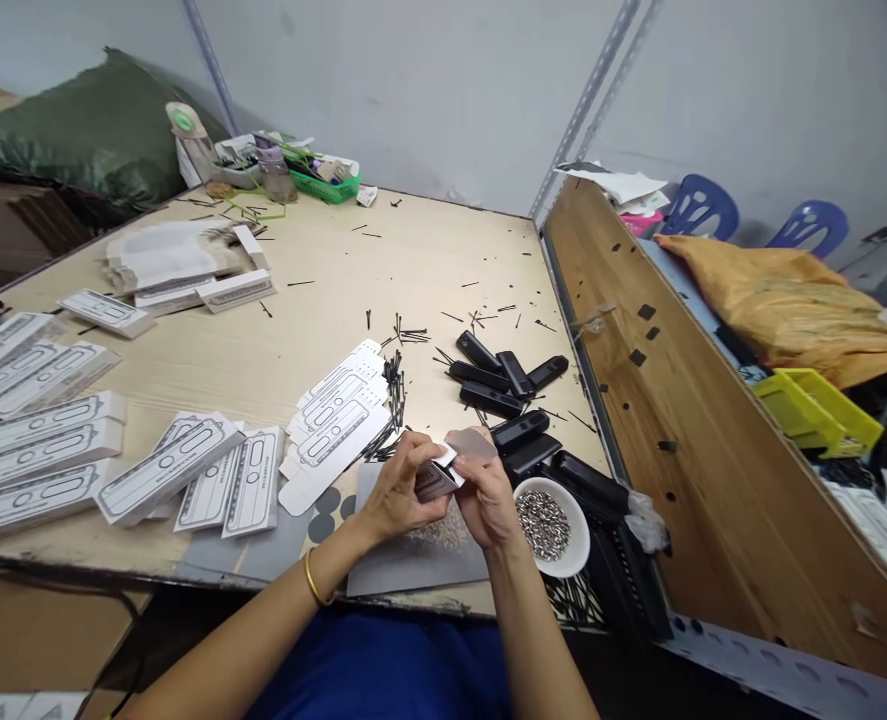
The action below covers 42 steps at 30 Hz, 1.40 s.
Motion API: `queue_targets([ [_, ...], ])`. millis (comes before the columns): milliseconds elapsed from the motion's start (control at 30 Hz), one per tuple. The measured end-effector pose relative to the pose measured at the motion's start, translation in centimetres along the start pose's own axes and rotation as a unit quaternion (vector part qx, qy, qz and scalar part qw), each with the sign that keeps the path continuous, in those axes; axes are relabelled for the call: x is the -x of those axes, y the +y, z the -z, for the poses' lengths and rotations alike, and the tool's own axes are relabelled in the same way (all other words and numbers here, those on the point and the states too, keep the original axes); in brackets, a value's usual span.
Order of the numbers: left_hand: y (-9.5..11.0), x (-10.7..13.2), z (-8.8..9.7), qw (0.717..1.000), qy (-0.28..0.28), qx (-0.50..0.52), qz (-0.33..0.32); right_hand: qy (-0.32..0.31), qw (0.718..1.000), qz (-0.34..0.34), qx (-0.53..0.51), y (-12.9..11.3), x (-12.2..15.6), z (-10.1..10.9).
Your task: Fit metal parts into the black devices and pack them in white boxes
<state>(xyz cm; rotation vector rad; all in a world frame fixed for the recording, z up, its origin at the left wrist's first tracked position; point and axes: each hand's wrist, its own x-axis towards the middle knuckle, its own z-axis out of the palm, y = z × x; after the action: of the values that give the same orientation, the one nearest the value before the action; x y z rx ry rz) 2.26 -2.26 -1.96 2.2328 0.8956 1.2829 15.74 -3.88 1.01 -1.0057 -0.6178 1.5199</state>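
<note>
My left hand grips a small white printed box, held end-on above the front of the table. At the box's open end, the fingers of my right hand are closed on its flap. A thin grey rounded piece shows by my right fingers; whether they hold it I cannot tell. Below my hands lies a grey sheet with small bits scattered on it. Flat unfolded cartons fan out to the left. Beside my right hand stands a white bowl full of small metal parts.
Finished-looking white boxes are piled on the left. Several black plastic housings lie right of centre, along with scattered black pins. A wooden partition bounds the table's right side. At the back left sits a green basket.
</note>
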Motion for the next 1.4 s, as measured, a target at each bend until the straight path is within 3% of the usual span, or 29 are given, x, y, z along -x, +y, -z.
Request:
queue_targets([
  [67, 0.2, -0.4, 0.2, 0.999, -0.013, -0.015, 0.027, -0.004, 0.999, 0.018, 0.028, 0.0, -0.5, -0.6],
  [167, 0.6, -0.9, 0.4, 0.991, -0.045, -0.055, 0.114, 0.073, 0.978, 0.128, 0.148, 1.2, -0.6, -1.4],
  [233, 0.9, -0.9, 0.5, 0.979, -0.067, -0.065, 0.18, 0.097, 0.935, 0.232, 0.252, 2.3, -0.2, -1.7],
  [367, 1.1, -0.6, 0.6, 0.961, -0.052, -0.05, 0.266, 0.006, 0.849, 0.363, 0.383, 3.4, 0.7, -2.1],
  [433, 1.0, -0.5, 0.6, 0.957, -0.037, -0.048, 0.282, -0.003, 0.837, 0.362, 0.409, 3.0, 0.7, -2.5],
  [567, 0.9, -0.4, 0.5, 0.967, -0.025, -0.07, 0.242, 0.077, 0.879, 0.264, 0.39, 1.4, -0.1, -3.4],
  [667, 0.9, -0.5, 0.5, 0.972, -0.032, -0.066, 0.225, 0.084, 0.891, 0.246, 0.373, 1.0, -0.3, -3.6],
  [733, 0.9, -0.4, 0.6, 0.967, -0.031, -0.042, 0.249, 0.065, 0.869, 0.296, 0.391, 1.6, -0.2, -3.5],
  [867, 1.2, -0.4, 0.8, 0.954, -0.018, 0.004, 0.301, 0.023, 0.781, 0.443, 0.439, 3.5, 0.5, -3.1],
  [900, 1.4, -0.4, 0.9, 0.953, -0.023, 0.01, 0.303, 0.014, 0.776, 0.45, 0.442, 3.8, 0.8, -3.0],
  [933, 1.7, -0.6, 1.2, 0.951, -0.034, 0.012, 0.308, 0.003, 0.786, 0.435, 0.439, 3.9, 1.0, -2.9],
  [1000, 2.2, -1.0, 2.4, 0.938, -0.064, 0.004, 0.341, -0.02, 0.84, 0.361, 0.405, 3.6, 1.5, -2.5],
  [1067, 2.3, -1.3, 4.6, 0.907, -0.083, -0.033, 0.41, -0.032, 0.895, 0.277, 0.348, 2.9, 1.8, -1.7],
  [1133, 1.7, -1.0, 7.7, 0.866, -0.084, -0.123, 0.477, -0.01, 0.926, 0.224, 0.304, 2.2, 2.0, -0.4],
  [1167, 1.0, -0.5, 9.4, 0.844, -0.08, -0.194, 0.493, 0.011, 0.933, 0.208, 0.294, 1.8, 2.0, 0.4],
  [1267, -2.3, 2.2, 14.0, 0.774, -0.09, -0.423, 0.463, 0.073, 0.938, 0.157, 0.299, 1.1, 2.3, 2.8],
  [1333, -4.6, 4.2, 15.9, 0.746, -0.093, -0.465, 0.468, 0.095, 0.936, 0.128, 0.315, 0.7, 2.6, 4.2],
  [1400, -6.2, 5.4, 16.6, 0.744, -0.092, -0.455, 0.481, 0.108, 0.933, 0.112, 0.325, 0.4, 3.0, 5.5],
])
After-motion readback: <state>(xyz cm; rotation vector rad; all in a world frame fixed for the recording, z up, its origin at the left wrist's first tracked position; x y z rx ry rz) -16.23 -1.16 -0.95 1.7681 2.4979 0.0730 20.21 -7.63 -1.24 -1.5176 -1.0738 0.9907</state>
